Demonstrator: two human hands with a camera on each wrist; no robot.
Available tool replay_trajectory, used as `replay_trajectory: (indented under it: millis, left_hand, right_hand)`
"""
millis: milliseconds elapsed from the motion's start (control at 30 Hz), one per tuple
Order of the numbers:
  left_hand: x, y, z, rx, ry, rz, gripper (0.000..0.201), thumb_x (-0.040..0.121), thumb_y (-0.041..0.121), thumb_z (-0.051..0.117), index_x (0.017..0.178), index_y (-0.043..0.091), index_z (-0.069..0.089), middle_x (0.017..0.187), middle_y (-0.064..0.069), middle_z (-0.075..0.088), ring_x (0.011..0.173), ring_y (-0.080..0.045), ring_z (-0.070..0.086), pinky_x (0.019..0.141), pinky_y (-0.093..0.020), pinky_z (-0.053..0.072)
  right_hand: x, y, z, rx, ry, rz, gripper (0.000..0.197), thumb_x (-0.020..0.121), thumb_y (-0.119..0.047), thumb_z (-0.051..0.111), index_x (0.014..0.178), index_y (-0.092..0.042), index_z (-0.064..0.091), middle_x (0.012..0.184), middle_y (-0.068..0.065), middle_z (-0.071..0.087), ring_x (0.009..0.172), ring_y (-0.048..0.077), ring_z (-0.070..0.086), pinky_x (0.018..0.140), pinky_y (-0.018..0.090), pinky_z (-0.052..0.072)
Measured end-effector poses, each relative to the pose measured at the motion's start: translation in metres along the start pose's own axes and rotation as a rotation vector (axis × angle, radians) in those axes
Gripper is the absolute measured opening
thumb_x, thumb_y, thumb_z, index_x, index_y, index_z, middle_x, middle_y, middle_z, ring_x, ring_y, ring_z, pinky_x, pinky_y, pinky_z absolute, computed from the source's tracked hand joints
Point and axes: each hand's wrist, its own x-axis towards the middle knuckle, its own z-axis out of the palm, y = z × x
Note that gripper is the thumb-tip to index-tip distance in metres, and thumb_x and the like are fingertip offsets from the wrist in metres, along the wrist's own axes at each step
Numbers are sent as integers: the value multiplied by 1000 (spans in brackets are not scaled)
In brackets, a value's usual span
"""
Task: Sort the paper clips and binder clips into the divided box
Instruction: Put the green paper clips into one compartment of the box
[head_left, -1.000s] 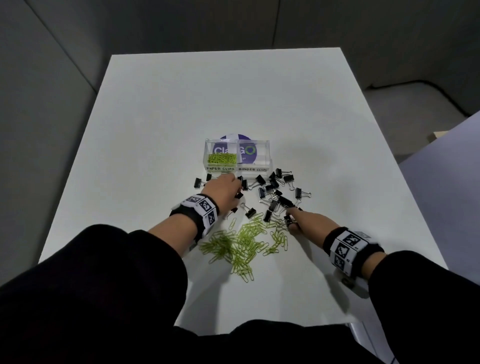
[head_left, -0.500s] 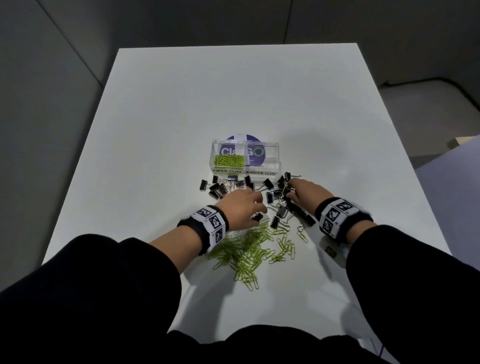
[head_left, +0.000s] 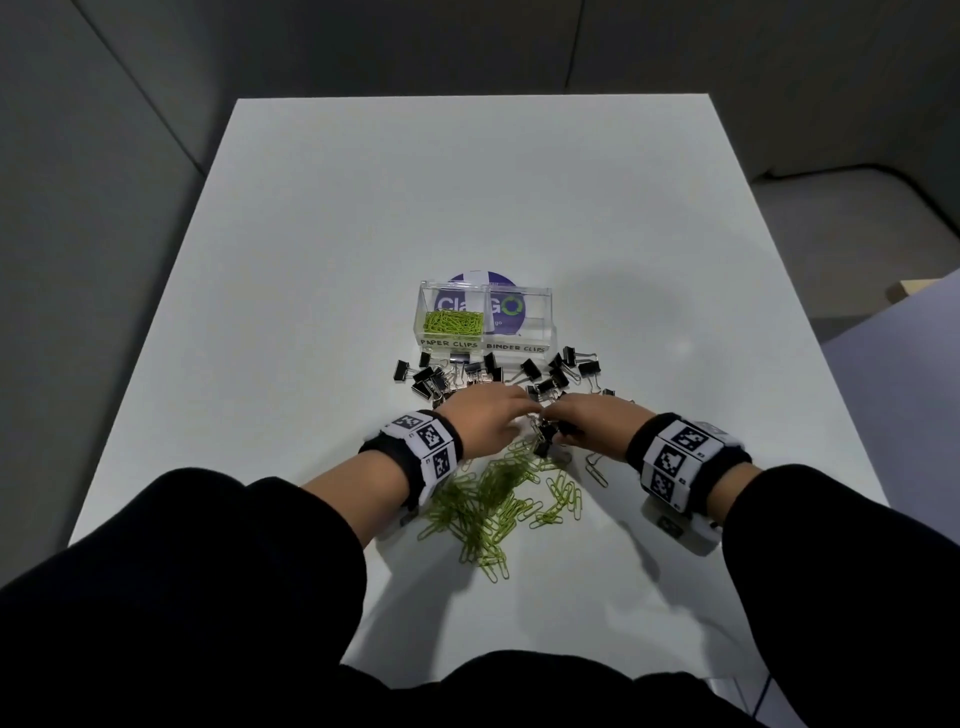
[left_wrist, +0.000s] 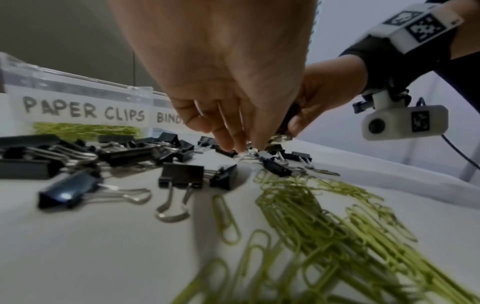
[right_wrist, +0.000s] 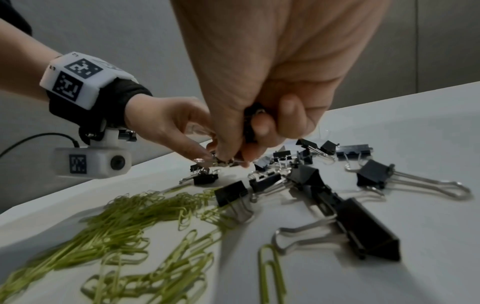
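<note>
Binder clips are lying scattered on the white table just in front of the divided box, still none in the BINDER CLIPS half. The green paper clips are piled nearer the person, with one batch already sitting in the PAPER CLIPS half.

What's changing: a second ago the hands were apart, the left up by the box front and the right down at the pile's right edge. Now both are converging on one knot of binder clips at the seam between black and green.

- Left hand: fingers are bunched, tips pinching a wire handle in the knot.
- Right hand: fingers are curling round several black clips already gathered in the palm, tips also working the knot.

My read: gathering is still going on, and the binder side of the sort is barely started.

Orientation: no common heading. The clips are lying flat on their sides, long axes (body to wire loop) running along the table, handles pointing all ways. The one at the fingertips is too hidden to call.
</note>
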Motion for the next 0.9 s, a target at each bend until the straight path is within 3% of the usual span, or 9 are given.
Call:
replay_trajectory:
  millis: [133, 300, 400, 533, 667, 767, 900]
  left_hand:
    - [4, 2, 2, 44, 2, -14, 34, 94, 27, 50, 126, 19, 55, 114, -1, 67, 107, -20, 58, 92, -34, 44]
    - [-8, -3, 1, 32, 39, 10, 25, 94, 31, 50, 108, 18, 67, 104, -3, 67, 99, -22, 59, 82, -34, 45]
    - [-19, -8, 4, 52, 24, 14, 26, 95, 29, 48, 105, 16, 68, 102, -4, 67, 96, -22, 60, 79, -33, 46]
    - [-38, -20, 8, 40, 0, -68, 25, 95, 29, 48, 109, 18, 67, 105, -2, 66, 97, -20, 61, 81, -34, 52]
    - [-54, -25, 11, 51, 27, -101, 24, 95, 28, 48, 105, 17, 67, 103, 0, 67, 96, -18, 61, 80, -33, 52]
    - [-64, -27, 14, 87, 29, -123, 25, 96, 27, 44, 104, 16, 64, 101, -2, 65, 95, -19, 59, 73, -29, 47]
    - [-79, -31, 19, 105, -6, -142, 28, 97, 27, 41, 105, 13, 64, 108, -4, 61, 96, -22, 59, 68, -28, 43]
  right_hand:
    - [1, -5, -1, 6, 2, -24, 35, 94, -16, 47, 129, -15, 48, 122, 10, 58, 106, 25, 57, 86, 32, 44]
    - [2, -5, -1, 39, -1, -14, 33, 94, -16, 48, 127, -12, 50, 125, 10, 57, 108, 25, 56, 89, 31, 43]
    - [3, 2, -6, 29, 41, 22, 32, 95, -16, 46, 126, -11, 50, 124, 7, 56, 92, 15, 59, 79, 15, 45]
    - [14, 12, -12, 25, 164, 178, 27, 92, -15, 50, 117, -7, 54, 121, 13, 58, 107, 30, 57, 88, 36, 45]
    - [25, 9, -11, 58, 186, 212, 35, 93, -18, 49, 127, -10, 48, 129, 12, 52, 116, 30, 51, 92, 37, 42]
    - [20, 8, -8, -45, 247, 215, 41, 93, -25, 49, 132, -16, 42, 133, 7, 49, 120, 27, 47, 90, 39, 44]
    - [-9, 11, 4, -27, 378, 251, 24, 93, -23, 48, 114, -12, 52, 116, 7, 57, 99, 24, 56, 75, 32, 45]
